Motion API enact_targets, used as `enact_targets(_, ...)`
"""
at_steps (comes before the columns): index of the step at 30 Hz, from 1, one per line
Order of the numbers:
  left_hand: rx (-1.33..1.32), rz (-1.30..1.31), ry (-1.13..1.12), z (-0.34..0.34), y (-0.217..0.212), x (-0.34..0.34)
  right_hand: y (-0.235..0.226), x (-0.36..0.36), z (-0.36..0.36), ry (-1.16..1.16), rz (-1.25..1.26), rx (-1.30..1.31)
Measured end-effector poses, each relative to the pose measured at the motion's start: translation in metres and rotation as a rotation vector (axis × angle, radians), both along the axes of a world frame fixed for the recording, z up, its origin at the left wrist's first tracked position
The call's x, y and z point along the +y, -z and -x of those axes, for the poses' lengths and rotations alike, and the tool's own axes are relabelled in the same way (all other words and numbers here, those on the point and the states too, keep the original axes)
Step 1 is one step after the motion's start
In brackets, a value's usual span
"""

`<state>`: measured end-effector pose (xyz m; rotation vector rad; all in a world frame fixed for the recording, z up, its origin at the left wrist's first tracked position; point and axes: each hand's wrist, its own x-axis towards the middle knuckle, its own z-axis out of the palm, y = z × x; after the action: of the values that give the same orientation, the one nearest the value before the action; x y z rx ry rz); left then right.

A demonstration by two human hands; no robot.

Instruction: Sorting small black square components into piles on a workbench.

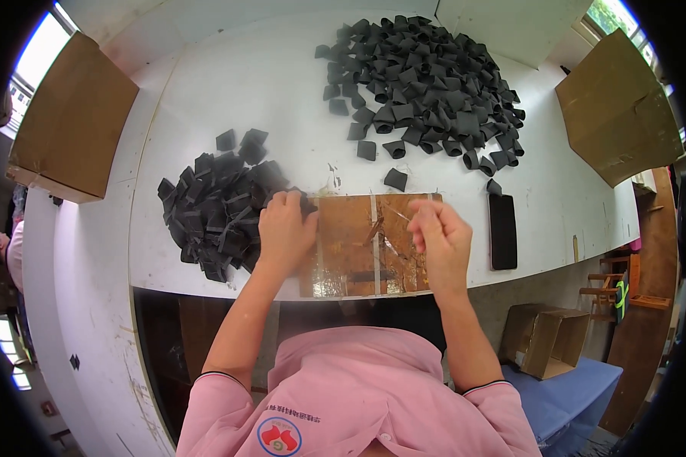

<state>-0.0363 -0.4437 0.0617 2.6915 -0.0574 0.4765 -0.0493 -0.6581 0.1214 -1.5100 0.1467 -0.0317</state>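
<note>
My left hand is at the right edge of a heap of flat black pieces, its fingers bent around a small black piece that shows blurred between finger and thumb. My right hand is closed over the right part of a worn brown board. A thin pale stick juts from its pinched fingers toward the left. Pale strips cross the board, and its surface is stained and shiny in places. Just beyond the board lies a single black piece.
A large pile of black folded loops covers the far middle of the white table. A black phone lies right of the board. Cardboard boxes stand at left and right; an open carton sits below the table edge.
</note>
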Motion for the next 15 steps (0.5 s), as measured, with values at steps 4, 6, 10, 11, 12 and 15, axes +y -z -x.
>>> enact_targets(4,0.196,-0.265,-0.096,-0.009,0.028,-0.003,0.017,0.005,0.025,-0.166,0.055,0.058)
enact_targets(6,0.262,-0.284,-0.093,-0.009,0.032,-0.005,0.019,0.008,0.032,-0.251,0.179,0.039)
enact_targets(10,0.23,-0.216,-0.143,-0.007,0.028,0.005,0.021,0.012,0.037,-0.341,0.275,-0.046)
enact_targets(11,0.048,-0.137,-0.099,-0.005,0.025,0.011,0.019,0.013,0.038,-0.339,0.275,-0.045)
enact_targets(12,-0.134,-0.058,-0.054,-0.003,0.02,0.015,0.016,0.015,0.039,-0.347,0.304,-0.097)
enact_targets(15,0.138,0.79,-0.153,0.011,-0.01,0.01,0.004,0.024,0.041,-0.334,0.331,-0.204)
